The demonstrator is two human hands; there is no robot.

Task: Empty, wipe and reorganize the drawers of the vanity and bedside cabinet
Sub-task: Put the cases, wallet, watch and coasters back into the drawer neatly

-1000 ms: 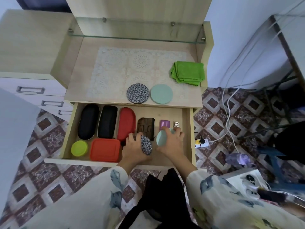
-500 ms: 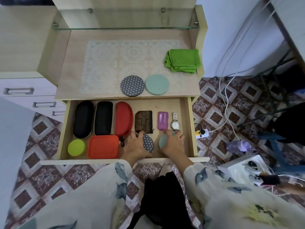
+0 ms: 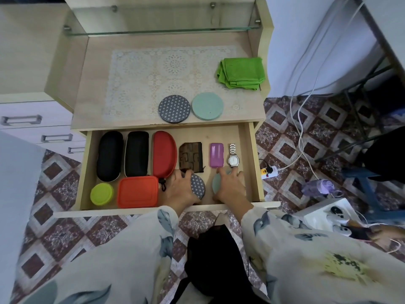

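Lower left of frame: the open drawer (image 3: 219, 133) holds a lime tub (image 3: 102, 194) and an orange box (image 3: 138, 191) in front of two black cases (image 3: 109, 155) and a red case (image 3: 164, 154), packed side by side to save space. At centre, the left hand (image 3: 178, 189) curls its fingers over a patterned disc (image 3: 198, 186), held tilted above the drawer floor. Just to the right, the right hand (image 3: 230, 187) grips a mint disc (image 3: 216, 184), fingers spread across it and thumb at its edge. Both discs appear aimed at the free front strip below the wallet (image 3: 190, 157) and watch (image 3: 234, 157). Two matching discs (image 3: 174, 109) wait on the cabinet top. Upper right: a folded green cloth (image 3: 241, 73).
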